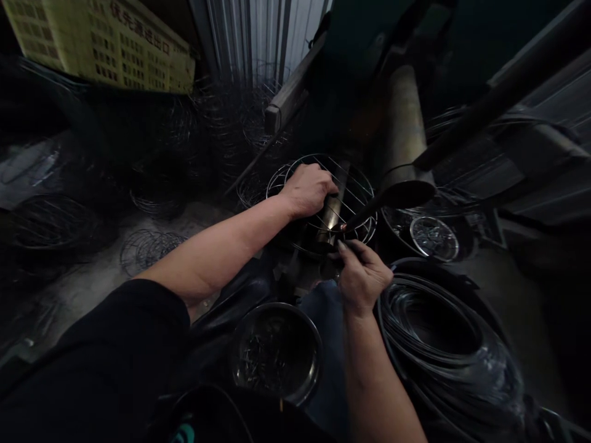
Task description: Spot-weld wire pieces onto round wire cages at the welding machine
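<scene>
A round wire grille [357, 184] with straight cross wires sits on a dark machine under a brass-coloured electrode bar [333, 209]. My left hand [308, 187] reaches over it, fingers curled down on the grille's left rim. My right hand [361, 274] is below, fingers pinched on a thin wire end near the bar. A small glowing spot [344, 227] shows where the bar meets the wires.
A metal bowl [277, 352] of small wire pieces sits by my lap. A stack of black wire rings [443, 344] lies right. Finished wire grilles [148, 246] lie on the floor left. A large cylinder [406, 123] hangs above the machine; a shiny disc [433, 237] lies beyond.
</scene>
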A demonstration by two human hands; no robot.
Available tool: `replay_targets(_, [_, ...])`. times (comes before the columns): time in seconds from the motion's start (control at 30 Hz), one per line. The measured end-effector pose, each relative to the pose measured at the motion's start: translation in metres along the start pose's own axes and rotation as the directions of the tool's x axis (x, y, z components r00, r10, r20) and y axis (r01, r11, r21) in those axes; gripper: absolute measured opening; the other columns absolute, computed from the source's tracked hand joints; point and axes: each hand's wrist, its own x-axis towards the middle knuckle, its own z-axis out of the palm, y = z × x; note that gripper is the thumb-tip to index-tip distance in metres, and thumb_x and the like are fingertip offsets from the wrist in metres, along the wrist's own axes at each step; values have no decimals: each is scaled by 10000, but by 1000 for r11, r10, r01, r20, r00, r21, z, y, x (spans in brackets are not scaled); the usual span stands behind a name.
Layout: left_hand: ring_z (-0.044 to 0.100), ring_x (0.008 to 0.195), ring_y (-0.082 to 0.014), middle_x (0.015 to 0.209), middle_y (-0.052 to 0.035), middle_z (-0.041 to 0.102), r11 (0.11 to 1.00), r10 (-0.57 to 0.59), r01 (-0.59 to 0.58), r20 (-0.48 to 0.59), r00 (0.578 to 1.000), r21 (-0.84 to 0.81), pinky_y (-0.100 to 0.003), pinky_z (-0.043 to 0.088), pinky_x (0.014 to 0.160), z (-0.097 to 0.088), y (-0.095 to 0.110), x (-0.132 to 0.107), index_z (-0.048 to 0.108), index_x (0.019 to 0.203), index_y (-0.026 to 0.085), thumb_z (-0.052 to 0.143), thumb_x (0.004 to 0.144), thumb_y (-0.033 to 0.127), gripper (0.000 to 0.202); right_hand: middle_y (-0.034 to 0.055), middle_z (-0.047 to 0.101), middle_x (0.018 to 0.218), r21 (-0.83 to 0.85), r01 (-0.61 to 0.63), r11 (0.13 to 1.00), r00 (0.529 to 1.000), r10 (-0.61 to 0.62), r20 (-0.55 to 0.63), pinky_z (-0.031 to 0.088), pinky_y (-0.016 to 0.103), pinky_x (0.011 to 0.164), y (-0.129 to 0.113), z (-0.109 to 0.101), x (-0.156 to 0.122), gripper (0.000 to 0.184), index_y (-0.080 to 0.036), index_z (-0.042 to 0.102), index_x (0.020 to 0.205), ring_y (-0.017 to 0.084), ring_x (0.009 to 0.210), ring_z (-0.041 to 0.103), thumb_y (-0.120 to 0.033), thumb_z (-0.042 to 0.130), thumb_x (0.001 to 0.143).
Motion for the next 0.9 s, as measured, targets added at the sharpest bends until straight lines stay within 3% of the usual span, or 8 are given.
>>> replay_targets(0.2, [658, 886, -218, 946, -66, 750, 999, -27, 28, 30, 999, -40, -333, 447, 717, 3, -1, -2, 783, 971, 235, 500, 704, 87, 417, -58, 560, 461, -88, -77, 993, 988, 88, 127, 384, 210, 390, -5, -12, 0, 264, -136, 751, 822, 93, 360, 484, -352, 796, 676])
replay_targets(0.5, [666, 872, -202, 913, -55, 750, 1000, -3, 4, 25, 1000, -18, -322, 445, 701, 3, -2, -1, 784, 982, 248, 491, 702, 80, 439, -12, 642, 518, 19, -109, 994, 992, 108, 70, 407, 213, 377, 4, -7, -1, 310, -131, 741, 806, 139, 383, 587, -359, 827, 614])
replay_targets(0.7, [663, 917, -218, 947, -55, 755, 999, -11, 12, 37, 999, -43, -321, 439, 723, 4, -1, -1, 779, 987, 245, 509, 704, 59, 433, 0, 679, 607, 69, -139, 988, 986, 132, 98, 452, 231, 382, 4, -7, 1, 284, -138, 725, 755, 144, 398, 611, -349, 836, 600])
replay_targets(0.9, [664, 952, -227, 981, -65, 752, 997, -47, 50, 41, 998, -51, -316, 449, 750, 8, -2, -2, 770, 1050, 219, 503, 706, 64, 463, -28, 666, 585, 183, -181, 966, 982, 167, 93, 474, 218, 391, 2, -7, -1, 323, -152, 721, 762, 130, 406, 608, -297, 869, 515])
